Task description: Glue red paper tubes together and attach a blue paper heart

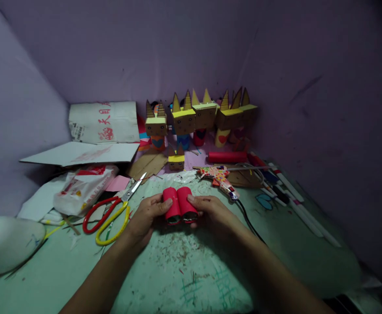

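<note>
Pointing open ends nearward, two red tubes [172,201] run fore-and-aft.

Near tabletop [158,279] free, scissors [124,203] obstructing left

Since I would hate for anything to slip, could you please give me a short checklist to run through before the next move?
1. Left tube held: ok, in the left hand.
2. Right tube held: ok, in the right hand.
3. Tubes joined to each other: cannot tell; they are side by side, but any bond is not visible.
4. Glue gun clear of the fingers: ok, it lies beyond the right hand, untouched.
5. Glue gun hot: cannot tell.
6. Table clean below the tubes: not ok, small scraps are scattered there.
</note>
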Demonstrator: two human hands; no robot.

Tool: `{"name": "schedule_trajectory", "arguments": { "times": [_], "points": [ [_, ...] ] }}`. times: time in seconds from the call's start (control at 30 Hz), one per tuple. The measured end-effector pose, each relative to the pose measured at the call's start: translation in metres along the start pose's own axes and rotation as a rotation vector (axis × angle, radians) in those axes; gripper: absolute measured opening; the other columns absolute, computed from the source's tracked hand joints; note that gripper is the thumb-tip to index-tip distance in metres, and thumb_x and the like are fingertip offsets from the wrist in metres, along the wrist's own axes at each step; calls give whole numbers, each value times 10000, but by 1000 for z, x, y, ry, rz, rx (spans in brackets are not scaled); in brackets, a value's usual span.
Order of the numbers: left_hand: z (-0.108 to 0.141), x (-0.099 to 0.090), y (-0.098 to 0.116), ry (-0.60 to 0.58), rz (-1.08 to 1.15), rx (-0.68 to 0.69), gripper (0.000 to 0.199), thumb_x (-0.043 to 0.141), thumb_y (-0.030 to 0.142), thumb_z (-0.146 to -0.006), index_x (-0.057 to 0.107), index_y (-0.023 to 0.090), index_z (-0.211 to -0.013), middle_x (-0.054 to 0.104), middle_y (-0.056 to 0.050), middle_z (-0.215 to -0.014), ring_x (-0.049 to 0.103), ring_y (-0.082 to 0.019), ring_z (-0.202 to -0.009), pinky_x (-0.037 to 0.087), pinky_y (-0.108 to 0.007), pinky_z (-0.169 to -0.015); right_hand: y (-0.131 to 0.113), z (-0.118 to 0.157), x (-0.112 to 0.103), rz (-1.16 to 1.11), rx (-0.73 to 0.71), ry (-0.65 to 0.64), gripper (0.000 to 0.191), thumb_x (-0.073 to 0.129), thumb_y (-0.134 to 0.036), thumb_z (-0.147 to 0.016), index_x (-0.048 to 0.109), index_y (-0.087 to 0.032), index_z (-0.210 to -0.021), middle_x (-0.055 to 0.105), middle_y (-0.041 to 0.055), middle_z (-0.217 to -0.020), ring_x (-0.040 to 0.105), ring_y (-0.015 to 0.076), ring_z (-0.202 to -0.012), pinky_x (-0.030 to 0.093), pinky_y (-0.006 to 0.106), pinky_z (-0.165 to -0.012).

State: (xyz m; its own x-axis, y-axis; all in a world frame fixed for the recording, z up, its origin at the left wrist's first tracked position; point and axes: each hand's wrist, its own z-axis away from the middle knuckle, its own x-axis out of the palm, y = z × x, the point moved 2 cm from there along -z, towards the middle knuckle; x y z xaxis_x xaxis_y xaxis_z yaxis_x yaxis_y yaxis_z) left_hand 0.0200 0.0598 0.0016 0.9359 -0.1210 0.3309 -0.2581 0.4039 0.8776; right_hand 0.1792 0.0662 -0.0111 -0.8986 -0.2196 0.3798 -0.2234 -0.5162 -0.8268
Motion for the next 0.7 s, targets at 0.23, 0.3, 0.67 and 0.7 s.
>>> {"name": "schedule_trajectory", "arguments": {
  "times": [0.23, 0.3, 0.67, 0.7],
  "points": [
    [-3, -14, 2, 20, 59, 46, 583, 832, 290, -547, 626, 114, -1064, 714, -54, -735, 651, -187, -662, 488, -252, -629, -2, -12, 4, 60, -61, -12, 437, 762, -502, -576, 665, -111, -745, 548, 1, -562, 471, 103, -477, 404, 233, -463],
    [-1, -19, 7, 61, 31, 52, 628, 837, 308, -521, 618, 113, -1077, 717, -59, -731, 660, -210, -665, 493, -266, -616, -1, -19, 7, 78, -66, -7, 501, 755, -537, -563, 672, -105, -804, 558, 3, -576, 470, 103, -475, 398, 236, -465],
    [14, -55, 47, 460, -392, 153, 592, 784, 436, -554, 602, 155, -1042, 704, 0, -647, 665, -256, -737, 502, -266, -600, -20, -33, 38, 377, -312, 60, 413, 644, -470, -706, 676, -143, -957, 690, 81, -917, 611, 179, -758, 496, 317, -720],
    [14, -53, 47, 454, -430, 158, 589, 767, 460, -568, 602, 165, -1051, 711, -6, -666, 665, -270, -760, 506, -279, -619, -29, -28, 28, 492, -358, 96, 379, 634, -398, -731, 669, -155, -1020, 690, 95, -1017, 626, 197, -841, 491, 333, -780]
  ]
}}
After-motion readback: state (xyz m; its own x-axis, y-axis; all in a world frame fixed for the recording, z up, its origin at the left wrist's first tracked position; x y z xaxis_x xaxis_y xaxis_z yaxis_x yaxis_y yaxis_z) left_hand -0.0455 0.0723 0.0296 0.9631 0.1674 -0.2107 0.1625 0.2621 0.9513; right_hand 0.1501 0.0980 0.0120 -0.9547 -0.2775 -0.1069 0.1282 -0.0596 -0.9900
